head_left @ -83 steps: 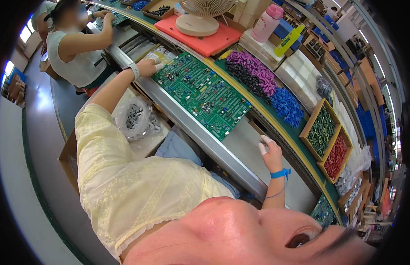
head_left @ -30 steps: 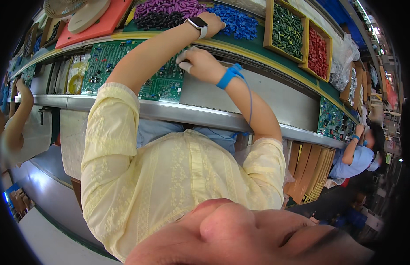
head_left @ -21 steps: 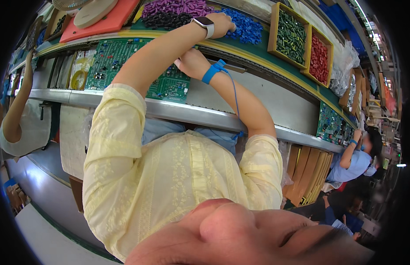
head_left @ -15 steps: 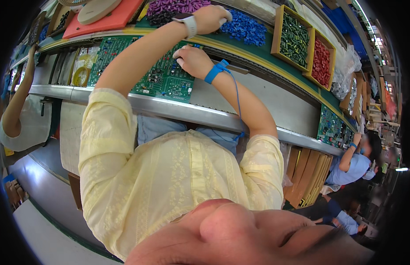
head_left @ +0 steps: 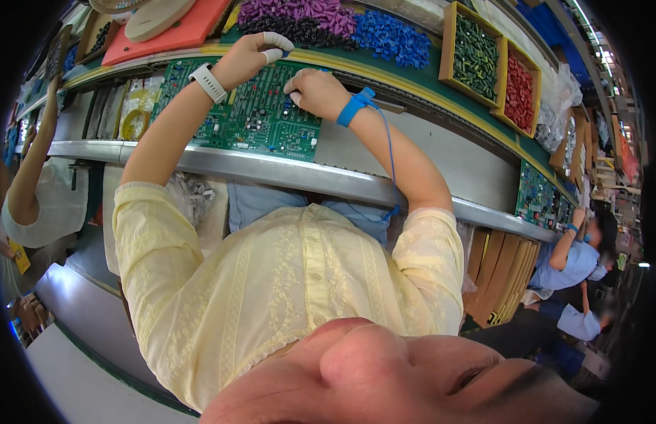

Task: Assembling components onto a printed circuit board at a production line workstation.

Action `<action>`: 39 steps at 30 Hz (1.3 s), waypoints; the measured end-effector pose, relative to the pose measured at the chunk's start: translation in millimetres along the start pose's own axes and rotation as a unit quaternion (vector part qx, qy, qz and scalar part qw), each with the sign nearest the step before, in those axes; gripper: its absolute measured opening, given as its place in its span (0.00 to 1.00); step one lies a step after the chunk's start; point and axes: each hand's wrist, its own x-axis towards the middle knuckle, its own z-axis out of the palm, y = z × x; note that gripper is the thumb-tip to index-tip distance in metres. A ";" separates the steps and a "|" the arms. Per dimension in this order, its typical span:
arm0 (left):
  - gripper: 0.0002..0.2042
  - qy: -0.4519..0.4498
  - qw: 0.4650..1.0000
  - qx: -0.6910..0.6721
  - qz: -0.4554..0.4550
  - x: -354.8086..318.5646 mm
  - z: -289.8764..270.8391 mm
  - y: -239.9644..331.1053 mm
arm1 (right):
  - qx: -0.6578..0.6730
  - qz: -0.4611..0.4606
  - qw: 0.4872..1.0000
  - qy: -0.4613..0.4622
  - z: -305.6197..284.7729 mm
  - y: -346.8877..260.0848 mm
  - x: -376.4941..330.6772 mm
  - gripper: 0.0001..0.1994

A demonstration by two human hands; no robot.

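A green circuit board [head_left: 271,134] filled with small components lies on the metal-edged line in front of me. My left hand [head_left: 250,58], with a white watch and white finger covers, hovers over the board's far edge. Its thumb and fingers pinch what looks like a small blue part [head_left: 286,54]. To its right, my right hand [head_left: 319,93], wearing a blue wrist strap [head_left: 353,108] with a cord, is low over the board's far right part. Its fingers are closed together; what they hold, if anything, is hidden.
Beyond the board lie heaps of purple parts [head_left: 300,13], black parts [head_left: 293,34] and blue parts [head_left: 391,39]. Yellow-edged boxes hold green parts [head_left: 475,56] and red parts [head_left: 520,95]. Another board [head_left: 536,194] lies far right, near a co-worker [head_left: 571,254]. Another person's arm [head_left: 35,155] shows at left.
My left hand has drawn back from the blue heap, leftward and nearer, to above the board. The right hand stays over the board, its position slightly shifted right with the view.
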 end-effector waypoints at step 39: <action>0.07 -0.020 0.992 0.124 0.001 -38.7 10.9 -14.8 | -0.138 0.103 0.971 0.167 -56.4 58.9 -19.8 0.09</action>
